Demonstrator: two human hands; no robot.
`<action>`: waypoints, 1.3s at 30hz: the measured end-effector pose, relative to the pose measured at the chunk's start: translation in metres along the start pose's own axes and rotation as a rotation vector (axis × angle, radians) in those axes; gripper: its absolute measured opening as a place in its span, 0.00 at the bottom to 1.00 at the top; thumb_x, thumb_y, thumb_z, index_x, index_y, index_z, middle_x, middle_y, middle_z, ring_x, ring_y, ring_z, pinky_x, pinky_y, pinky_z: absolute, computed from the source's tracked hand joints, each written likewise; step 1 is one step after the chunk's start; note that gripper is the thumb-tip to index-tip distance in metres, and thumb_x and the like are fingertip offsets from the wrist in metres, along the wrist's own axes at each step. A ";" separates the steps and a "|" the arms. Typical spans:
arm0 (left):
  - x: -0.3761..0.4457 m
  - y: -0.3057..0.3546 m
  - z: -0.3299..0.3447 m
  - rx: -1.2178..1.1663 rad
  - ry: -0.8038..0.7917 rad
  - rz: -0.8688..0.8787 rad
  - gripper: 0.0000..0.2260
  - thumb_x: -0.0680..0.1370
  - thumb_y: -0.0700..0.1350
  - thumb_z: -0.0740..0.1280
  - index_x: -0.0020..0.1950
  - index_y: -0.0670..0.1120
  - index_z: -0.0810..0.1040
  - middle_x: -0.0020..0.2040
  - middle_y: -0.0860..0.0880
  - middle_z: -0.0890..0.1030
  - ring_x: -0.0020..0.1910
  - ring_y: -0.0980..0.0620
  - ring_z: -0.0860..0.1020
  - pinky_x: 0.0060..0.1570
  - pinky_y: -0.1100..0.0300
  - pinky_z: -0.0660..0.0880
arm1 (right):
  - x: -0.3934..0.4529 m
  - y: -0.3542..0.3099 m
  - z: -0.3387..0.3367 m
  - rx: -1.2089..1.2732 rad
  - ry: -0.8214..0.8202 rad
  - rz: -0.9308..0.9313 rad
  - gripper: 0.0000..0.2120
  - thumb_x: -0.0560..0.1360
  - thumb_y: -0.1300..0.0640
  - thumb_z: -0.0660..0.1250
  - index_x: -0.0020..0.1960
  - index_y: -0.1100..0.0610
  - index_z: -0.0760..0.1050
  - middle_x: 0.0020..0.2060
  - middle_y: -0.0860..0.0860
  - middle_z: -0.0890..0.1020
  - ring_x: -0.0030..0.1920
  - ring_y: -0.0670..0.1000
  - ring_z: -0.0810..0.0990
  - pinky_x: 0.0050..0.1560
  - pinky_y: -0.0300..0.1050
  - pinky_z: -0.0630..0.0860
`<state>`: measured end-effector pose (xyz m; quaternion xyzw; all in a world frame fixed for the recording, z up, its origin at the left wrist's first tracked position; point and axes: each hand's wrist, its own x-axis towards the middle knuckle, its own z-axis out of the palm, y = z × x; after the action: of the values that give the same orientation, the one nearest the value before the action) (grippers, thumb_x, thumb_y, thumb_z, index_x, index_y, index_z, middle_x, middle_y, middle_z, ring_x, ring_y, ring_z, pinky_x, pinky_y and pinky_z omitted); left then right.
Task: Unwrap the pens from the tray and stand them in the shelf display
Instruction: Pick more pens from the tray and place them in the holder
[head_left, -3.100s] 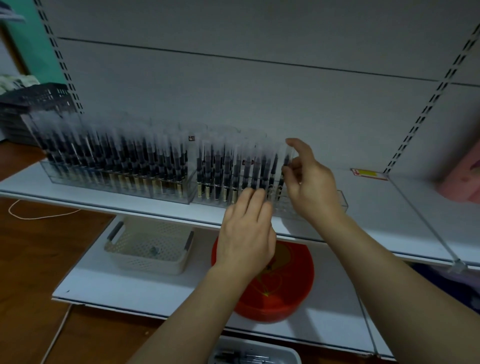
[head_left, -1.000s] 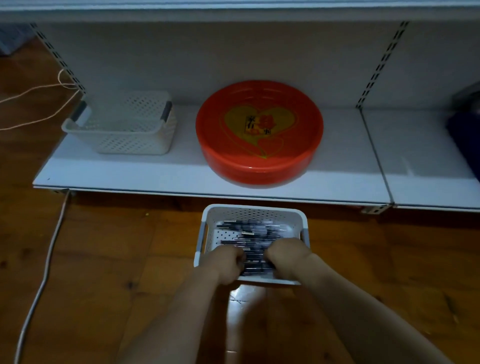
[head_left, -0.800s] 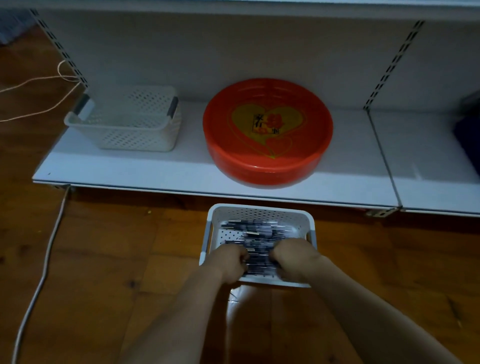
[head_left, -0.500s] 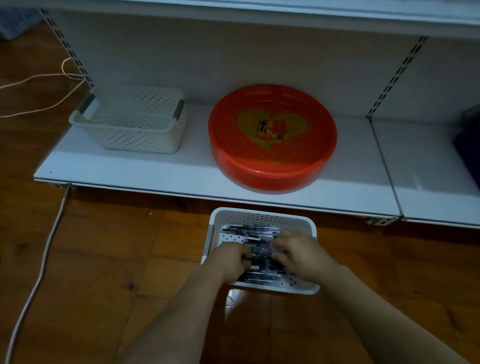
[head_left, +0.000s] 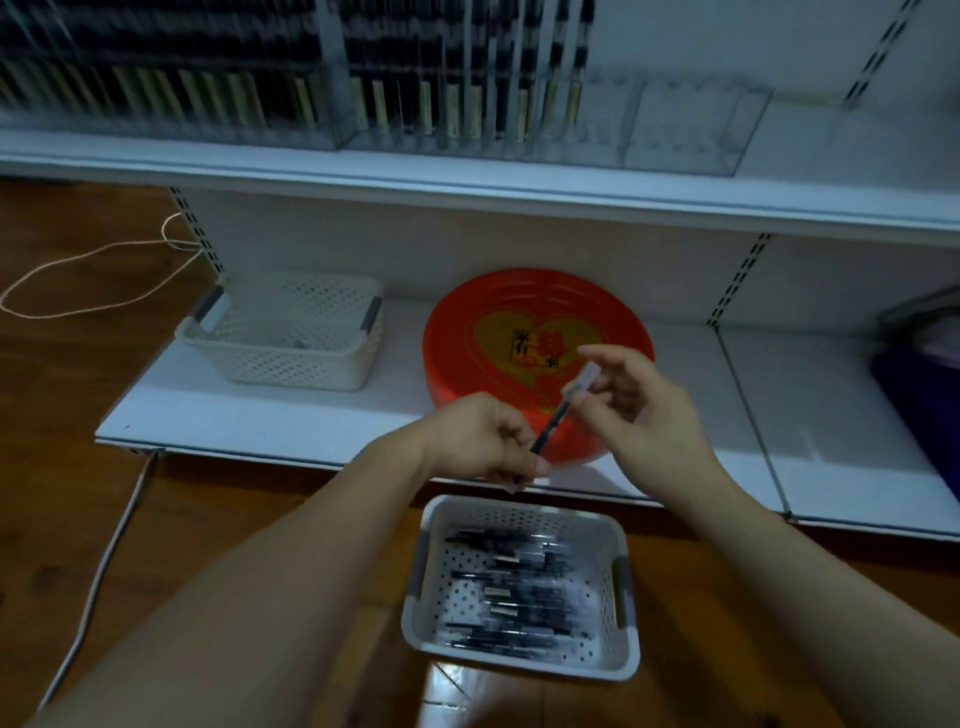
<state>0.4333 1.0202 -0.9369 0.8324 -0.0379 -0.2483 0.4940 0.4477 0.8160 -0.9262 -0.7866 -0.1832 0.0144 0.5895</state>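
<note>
A white perforated tray (head_left: 621, 597) on the wooden floor holds several dark wrapped pens (head_left: 511, 597). Above it I hold one black pen (head_left: 551, 428) slanted in the air. My left hand (head_left: 485, 441) grips its lower end. My right hand (head_left: 631, 405) pinches the clear wrapper (head_left: 582, 382) at its upper end. On the upper shelf stands the clear display (head_left: 571, 119), its left and middle slots filled with upright pens and its right slots bare.
A red round tray (head_left: 467, 353) with a gold heart and a white basket (head_left: 291, 332) sit on the lower shelf. A string (head_left: 78, 265) and a white cable (head_left: 98, 571) lie on the floor at left. A dark blue object (head_left: 924, 395) is at the right edge.
Both hands have risen out of the tray holding one pen between them. The view has tilted upward, bringing the upper shelf display back in.
</note>
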 end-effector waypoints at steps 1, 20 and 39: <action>0.000 0.008 -0.004 0.002 0.008 0.022 0.11 0.74 0.45 0.77 0.44 0.38 0.81 0.39 0.44 0.85 0.38 0.52 0.83 0.40 0.62 0.79 | 0.005 -0.008 0.000 0.015 0.026 -0.022 0.16 0.78 0.63 0.71 0.62 0.49 0.75 0.45 0.49 0.84 0.48 0.48 0.83 0.50 0.40 0.80; -0.034 0.128 -0.052 -0.424 0.276 0.480 0.06 0.81 0.39 0.67 0.52 0.37 0.80 0.39 0.42 0.83 0.35 0.52 0.83 0.34 0.66 0.76 | 0.064 -0.143 -0.034 0.084 0.244 -0.336 0.22 0.78 0.65 0.70 0.70 0.53 0.70 0.40 0.59 0.85 0.42 0.51 0.85 0.48 0.46 0.83; 0.002 0.145 -0.059 0.464 1.051 0.648 0.20 0.82 0.52 0.58 0.71 0.46 0.75 0.72 0.51 0.73 0.74 0.52 0.64 0.72 0.59 0.59 | 0.182 -0.202 -0.068 -0.121 0.466 -0.307 0.10 0.79 0.61 0.68 0.58 0.52 0.73 0.44 0.51 0.86 0.43 0.48 0.86 0.52 0.49 0.84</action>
<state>0.4884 0.9930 -0.7925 0.8740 -0.0928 0.3672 0.3042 0.5788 0.8570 -0.6817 -0.7656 -0.1601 -0.2671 0.5629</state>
